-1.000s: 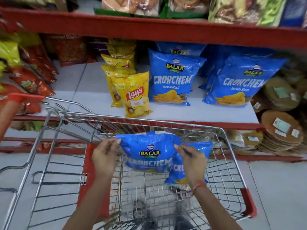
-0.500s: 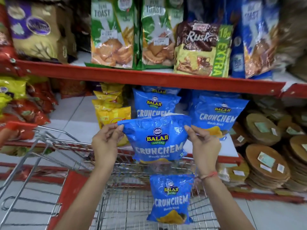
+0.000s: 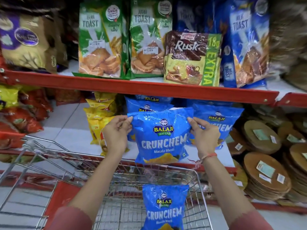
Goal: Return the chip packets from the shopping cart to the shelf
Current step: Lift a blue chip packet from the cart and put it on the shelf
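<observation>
Chip packet, pinched at its top corners by left hand and right hand, hangs above the shopping cart, unshelved; another packet waits inside the cart.

Toast pkts, rusk pkt

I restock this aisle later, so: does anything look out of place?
One blue Crunchem packet stands in the shopping cart, off the shelf. Both hands hold another packet up. Otherwise nothing stands out.

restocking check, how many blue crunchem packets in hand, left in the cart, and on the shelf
In hand: 1, the held packet, gripped by left hand and right hand
In cart: 1
On shelf, visible: 3
Total: 5
</observation>
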